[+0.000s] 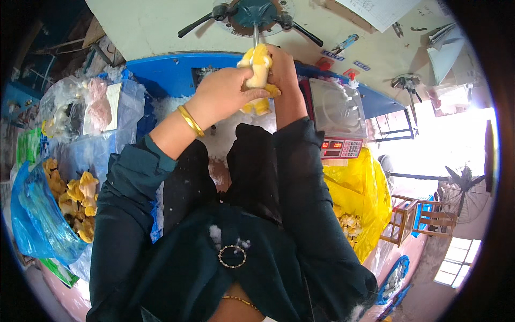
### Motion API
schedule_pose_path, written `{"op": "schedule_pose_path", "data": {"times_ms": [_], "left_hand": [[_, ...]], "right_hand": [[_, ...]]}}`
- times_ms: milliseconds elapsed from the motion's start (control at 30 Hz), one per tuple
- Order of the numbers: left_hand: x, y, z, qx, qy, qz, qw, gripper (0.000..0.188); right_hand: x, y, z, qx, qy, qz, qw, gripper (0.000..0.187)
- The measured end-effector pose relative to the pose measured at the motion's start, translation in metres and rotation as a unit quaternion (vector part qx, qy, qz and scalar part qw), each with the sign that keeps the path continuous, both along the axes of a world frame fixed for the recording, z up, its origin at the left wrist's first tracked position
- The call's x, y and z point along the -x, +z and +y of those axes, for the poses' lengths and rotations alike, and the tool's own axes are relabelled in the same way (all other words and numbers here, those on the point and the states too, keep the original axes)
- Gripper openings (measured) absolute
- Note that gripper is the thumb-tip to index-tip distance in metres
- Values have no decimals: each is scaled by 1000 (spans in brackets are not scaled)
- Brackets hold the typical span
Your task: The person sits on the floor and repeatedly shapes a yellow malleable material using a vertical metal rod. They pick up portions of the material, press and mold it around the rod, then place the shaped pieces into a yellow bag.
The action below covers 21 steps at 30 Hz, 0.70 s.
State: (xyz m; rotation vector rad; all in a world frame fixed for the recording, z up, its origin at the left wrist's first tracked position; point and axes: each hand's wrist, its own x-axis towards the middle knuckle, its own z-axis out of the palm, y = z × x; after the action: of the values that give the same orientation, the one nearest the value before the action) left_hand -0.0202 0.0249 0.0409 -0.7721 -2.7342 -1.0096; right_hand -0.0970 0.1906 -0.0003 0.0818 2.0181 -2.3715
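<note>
A small yellow and cream plush toy is held up against a thin metal tube on the machine front. My left hand, a gold bangle at its wrist, grips the toy from the left with the thumb across its lower part. My right hand is closed around the toy's upper right side, close to the tube's end. Some of the right fingers are hidden behind the toy. Whether the tube goes inside the toy, I cannot tell.
White stuffing fluff lies below the blue ledge. Yellow plush pieces fill a blue bag at left; a yellow bag with more stands right, beside a digital scale. Black handles stick out around the tube.
</note>
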Motion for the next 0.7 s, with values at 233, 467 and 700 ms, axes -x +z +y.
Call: {"op": "schedule_pose_path", "data": {"times_ms": [233, 467, 700], "left_hand": [[-16, -20, -2, -18, 45, -13, 999, 39], [-32, -28, -21, 13, 28, -16, 999, 35], [-63, -29, -20, -9, 24, 47, 999, 43]], "right_hand": [[-49, -5, -19, 14, -114, 24, 993, 29], [-89, -35, -43, 56, -213, 110, 969, 32], [-139, -24, -50, -2, -117, 64, 991, 30]]}}
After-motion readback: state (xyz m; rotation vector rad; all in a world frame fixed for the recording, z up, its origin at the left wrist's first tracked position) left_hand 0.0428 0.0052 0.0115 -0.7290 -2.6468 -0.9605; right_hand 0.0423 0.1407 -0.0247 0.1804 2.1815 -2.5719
